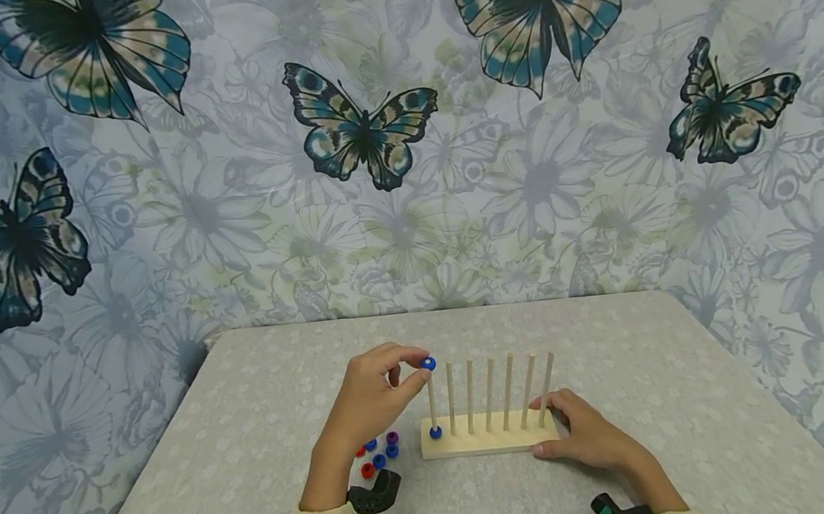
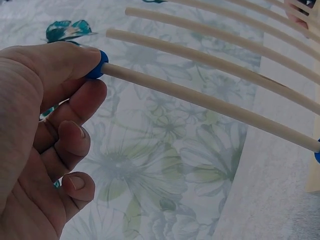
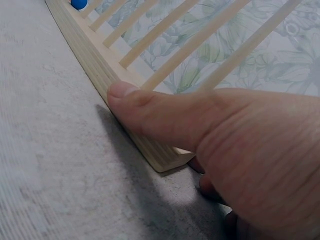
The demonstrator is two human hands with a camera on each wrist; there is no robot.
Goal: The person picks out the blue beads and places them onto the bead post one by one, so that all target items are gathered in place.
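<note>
Between thumb and forefinger, my left hand (image 1: 377,390) pinches a blue bead (image 2: 98,65) at the very top of the leftmost wooden peg (image 2: 210,106). A second blue bead (image 1: 435,433) sits at the foot of that same peg. Several upright pegs stand in a row on the pale wooden base (image 1: 477,446); the others carry no beads. My right hand (image 1: 584,431) grips the base's right end, thumb (image 3: 150,107) along the near edge and fingers behind, partly hidden in the right wrist view.
Left of the base, partly behind my left wrist, lie several loose beads: red (image 1: 367,470), blue (image 1: 379,461) and purple (image 1: 392,437). A light patterned cloth (image 1: 268,389) covers the table, which meets a butterfly-print wall (image 1: 411,249) at the back.
</note>
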